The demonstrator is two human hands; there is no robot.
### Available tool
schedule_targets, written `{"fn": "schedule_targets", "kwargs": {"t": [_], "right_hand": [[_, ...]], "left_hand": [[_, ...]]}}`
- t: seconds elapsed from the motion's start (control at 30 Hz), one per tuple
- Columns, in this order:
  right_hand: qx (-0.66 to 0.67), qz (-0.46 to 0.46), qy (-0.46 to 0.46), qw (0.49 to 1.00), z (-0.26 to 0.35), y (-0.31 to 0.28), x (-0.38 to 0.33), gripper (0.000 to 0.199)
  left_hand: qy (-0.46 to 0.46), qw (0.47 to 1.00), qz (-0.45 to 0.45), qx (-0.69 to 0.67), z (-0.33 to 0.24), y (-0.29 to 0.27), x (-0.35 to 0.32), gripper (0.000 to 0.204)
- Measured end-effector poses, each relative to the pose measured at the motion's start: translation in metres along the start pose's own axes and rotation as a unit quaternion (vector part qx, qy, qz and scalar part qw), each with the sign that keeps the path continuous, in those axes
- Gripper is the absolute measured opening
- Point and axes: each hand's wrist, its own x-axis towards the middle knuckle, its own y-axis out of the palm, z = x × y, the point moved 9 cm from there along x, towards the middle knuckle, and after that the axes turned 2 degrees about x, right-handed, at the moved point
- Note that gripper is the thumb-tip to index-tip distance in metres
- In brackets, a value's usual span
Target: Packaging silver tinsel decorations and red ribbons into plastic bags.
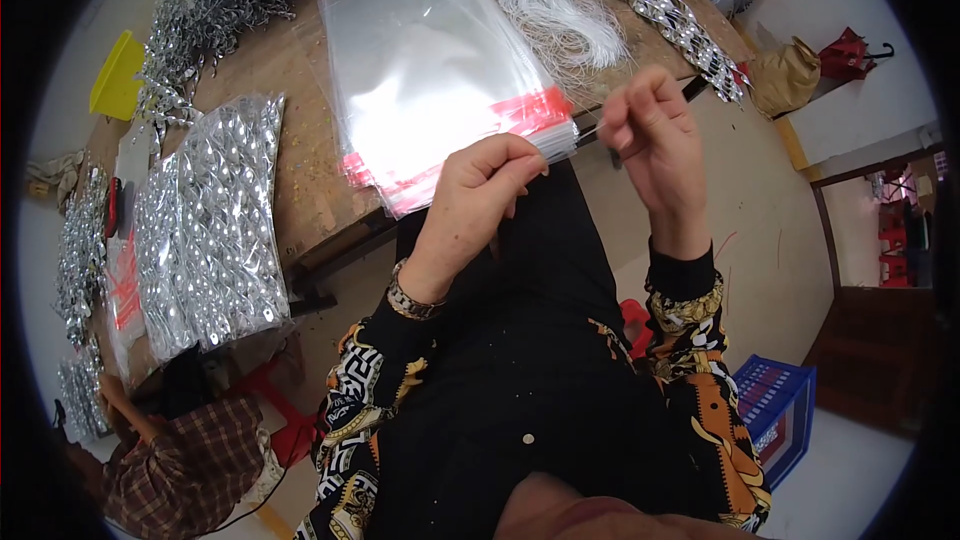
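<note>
My left hand (474, 202), a watch on its wrist, is closed in a pinch at the near edge of a stack of clear plastic bags (410, 55) with red bands. Whatever its fingertips hold is too small to make out. Raised off the table's edge to the right, my right hand (658, 145) has thumb and fingers drawn together. A faint pale line shows by its fingertips, too thin to name. Beyond the bags lies a loose bundle of white string (565, 25). To its right is a braided silver tinsel strand (675, 25).
Packed silver tinsel (215, 230) covers the table's left part, with a loose tinsel heap (235, 0) behind it. A yellow bin (118, 75) stands far left. Another person in a checked shirt (180, 470) is at lower left. A blue basket (775, 410) stands on the floor at right.
</note>
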Motion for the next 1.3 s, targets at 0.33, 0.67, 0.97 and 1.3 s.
{"fn": "schedule_targets", "kwargs": {"t": [0.33,0.67,0.97,1.3], "right_hand": [[-0.267,0.013,-0.045,0.962,-0.002,-0.011,0.017,0.009],[-0.25,-0.06,-0.091,0.962,0.021,-0.065,0.036,0.008],[-0.255,-0.04,-0.077,0.963,0.007,-0.075,0.043,0.008],[-0.276,-0.052,-0.108,0.954,0.04,-0.053,0.025,0.01]], "left_hand": [[-0.036,0.994,0.098,-0.032,0.013,0.012,-0.008,0.014],[-0.068,0.993,0.063,-0.068,0.026,-0.004,-0.009,0.014],[-0.075,0.989,0.088,-0.095,0.024,0.002,-0.012,0.014],[-0.091,0.982,0.144,-0.084,0.039,0.018,-0.006,0.016]]}}
